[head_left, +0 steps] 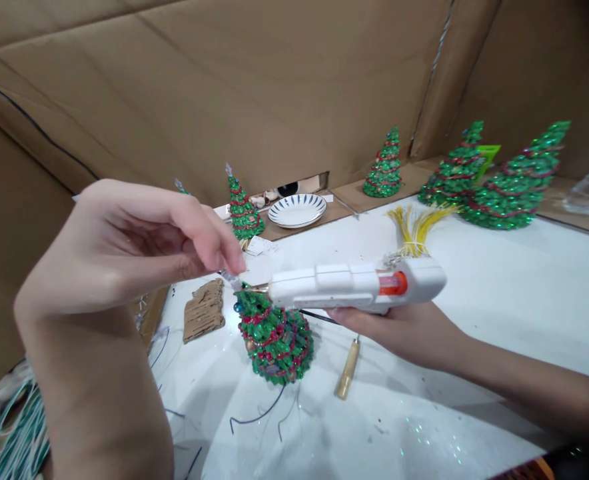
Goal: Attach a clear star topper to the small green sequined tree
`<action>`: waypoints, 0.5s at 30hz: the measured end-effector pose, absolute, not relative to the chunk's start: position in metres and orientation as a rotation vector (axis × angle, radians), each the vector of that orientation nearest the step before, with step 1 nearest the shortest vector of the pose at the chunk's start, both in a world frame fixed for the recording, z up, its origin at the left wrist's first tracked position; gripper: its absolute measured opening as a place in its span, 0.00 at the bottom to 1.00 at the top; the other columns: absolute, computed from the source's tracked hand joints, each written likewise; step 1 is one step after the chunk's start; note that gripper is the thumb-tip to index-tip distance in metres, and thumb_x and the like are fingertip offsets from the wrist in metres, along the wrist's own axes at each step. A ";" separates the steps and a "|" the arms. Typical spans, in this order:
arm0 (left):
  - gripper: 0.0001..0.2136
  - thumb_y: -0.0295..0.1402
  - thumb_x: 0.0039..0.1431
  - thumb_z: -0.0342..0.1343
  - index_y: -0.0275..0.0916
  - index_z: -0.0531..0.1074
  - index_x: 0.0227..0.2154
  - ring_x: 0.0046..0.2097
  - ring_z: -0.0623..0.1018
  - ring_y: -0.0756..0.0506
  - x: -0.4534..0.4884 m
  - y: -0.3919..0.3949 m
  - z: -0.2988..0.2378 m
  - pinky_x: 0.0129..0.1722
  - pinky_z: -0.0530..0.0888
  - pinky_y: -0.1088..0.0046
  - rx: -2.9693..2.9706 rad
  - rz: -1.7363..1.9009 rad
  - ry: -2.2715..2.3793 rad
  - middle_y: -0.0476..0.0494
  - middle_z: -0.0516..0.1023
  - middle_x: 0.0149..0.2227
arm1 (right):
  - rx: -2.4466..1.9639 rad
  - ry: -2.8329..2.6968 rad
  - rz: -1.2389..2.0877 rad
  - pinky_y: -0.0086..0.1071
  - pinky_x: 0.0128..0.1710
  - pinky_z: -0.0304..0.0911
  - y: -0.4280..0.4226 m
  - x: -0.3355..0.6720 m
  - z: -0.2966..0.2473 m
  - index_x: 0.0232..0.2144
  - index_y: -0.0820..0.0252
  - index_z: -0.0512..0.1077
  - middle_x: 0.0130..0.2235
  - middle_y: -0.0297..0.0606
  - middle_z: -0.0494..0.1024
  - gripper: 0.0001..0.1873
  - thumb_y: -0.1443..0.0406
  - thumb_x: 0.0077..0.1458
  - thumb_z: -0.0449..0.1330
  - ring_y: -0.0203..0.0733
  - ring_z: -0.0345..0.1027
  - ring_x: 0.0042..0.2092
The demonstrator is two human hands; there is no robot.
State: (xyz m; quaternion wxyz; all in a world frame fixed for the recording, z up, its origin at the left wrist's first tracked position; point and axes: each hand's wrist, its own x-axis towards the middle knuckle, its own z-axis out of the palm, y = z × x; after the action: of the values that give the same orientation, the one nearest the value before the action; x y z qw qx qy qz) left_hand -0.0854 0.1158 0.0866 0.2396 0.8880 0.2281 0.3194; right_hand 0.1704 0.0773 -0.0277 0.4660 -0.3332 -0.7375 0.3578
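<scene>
My right hand is wrapped round a white hot glue gun with an orange part near its back end. The gun's metal nozzle points left and meets the tip of a small green Christmas tree, or lies just in front of it. Red garland and small ornaments circle this tree, and thin dark wires come out at its base. My left hand pinches a small clear tree topper at the top of the tree, its fingertips partly hiding it.
A wooden-handled awl and a torn cardboard piece lie on the white table. Behind are a striped plate, a yellow wire bundle and several more trees. Teal cords hang at lower left. Cardboard walls enclose the table.
</scene>
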 end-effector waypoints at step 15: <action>0.06 0.19 0.52 0.60 0.37 0.75 0.26 0.32 0.80 0.48 -0.082 0.112 0.087 0.28 0.80 0.76 2.449 0.884 0.693 0.46 0.81 0.31 | -0.818 -1.821 0.739 0.23 0.38 0.74 0.081 0.172 -0.028 0.36 0.51 0.76 0.38 0.25 0.81 0.10 0.69 0.51 0.62 0.37 0.77 0.39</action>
State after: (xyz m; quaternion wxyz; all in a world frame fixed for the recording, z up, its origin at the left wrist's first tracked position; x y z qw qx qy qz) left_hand -0.0823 0.1122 0.0871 0.2217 0.8864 0.2506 0.3200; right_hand 0.1718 0.0811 -0.0285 0.4852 -0.3361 -0.7480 0.3034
